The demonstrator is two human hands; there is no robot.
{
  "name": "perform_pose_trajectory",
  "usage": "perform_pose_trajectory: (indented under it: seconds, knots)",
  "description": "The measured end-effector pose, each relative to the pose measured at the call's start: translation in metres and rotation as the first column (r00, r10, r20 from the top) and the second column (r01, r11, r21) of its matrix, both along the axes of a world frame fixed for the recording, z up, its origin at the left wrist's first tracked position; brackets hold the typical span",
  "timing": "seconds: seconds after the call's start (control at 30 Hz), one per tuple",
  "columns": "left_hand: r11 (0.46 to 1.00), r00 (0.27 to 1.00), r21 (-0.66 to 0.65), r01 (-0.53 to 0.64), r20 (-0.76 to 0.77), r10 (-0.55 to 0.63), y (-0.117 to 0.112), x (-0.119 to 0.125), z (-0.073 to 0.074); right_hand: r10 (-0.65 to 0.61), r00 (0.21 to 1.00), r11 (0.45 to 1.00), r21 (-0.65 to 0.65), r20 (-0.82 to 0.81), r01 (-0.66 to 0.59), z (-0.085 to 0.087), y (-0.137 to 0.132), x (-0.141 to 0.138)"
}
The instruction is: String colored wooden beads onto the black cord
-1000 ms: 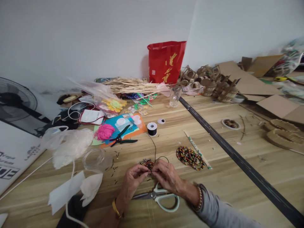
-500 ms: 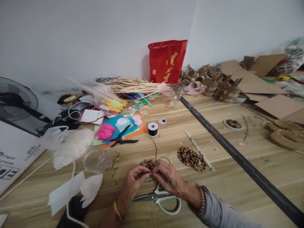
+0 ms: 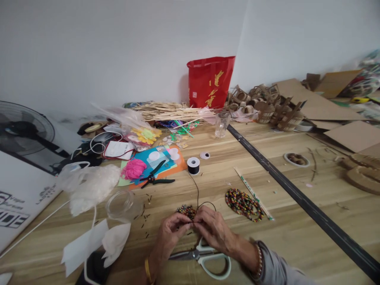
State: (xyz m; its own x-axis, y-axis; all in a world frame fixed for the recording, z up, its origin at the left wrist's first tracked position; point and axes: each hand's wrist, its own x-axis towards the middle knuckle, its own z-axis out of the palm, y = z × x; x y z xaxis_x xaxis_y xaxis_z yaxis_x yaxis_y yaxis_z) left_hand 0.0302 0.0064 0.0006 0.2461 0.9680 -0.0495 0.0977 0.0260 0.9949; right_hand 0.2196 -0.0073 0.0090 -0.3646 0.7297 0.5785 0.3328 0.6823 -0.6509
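My left hand (image 3: 171, 234) and my right hand (image 3: 213, 230) meet fingertip to fingertip low in the middle of the wooden table (image 3: 297, 229). Both are pinched on a thin black cord (image 3: 197, 189) that runs back to a black spool (image 3: 193, 165). A small heap of coloured beads (image 3: 185, 210) lies just beyond my fingers. Strung coloured beads (image 3: 244, 199) lie coiled to the right. Pale green scissors (image 3: 204, 257) rest under my right wrist.
Black pliers (image 3: 154, 178) lie on coloured sheets with pink yarn (image 3: 133, 169). A clear round lid (image 3: 122, 203) and plastic bags (image 3: 89, 186) sit left. A glass (image 3: 221, 123), red bag (image 3: 210, 81), sticks (image 3: 166, 111) and cardboard pieces (image 3: 276, 107) line the back. A fan (image 3: 23, 132) stands far left.
The view has tilted a little, so everything sits slightly lower and to the right. My hands stay pinched together on the cord near the bead heap.
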Motion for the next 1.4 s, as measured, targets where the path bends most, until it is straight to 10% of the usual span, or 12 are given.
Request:
perform_pose_trajectory:
  seconds: [1.4]
  knots:
    - [0.999, 1.0, -0.05, 0.008, 0.018, -0.007, 0.001, 0.005, 0.023, -0.014, 1.0, 1.0, 0.008, 0.021, 0.014, -0.004, 0.002, 0.003]
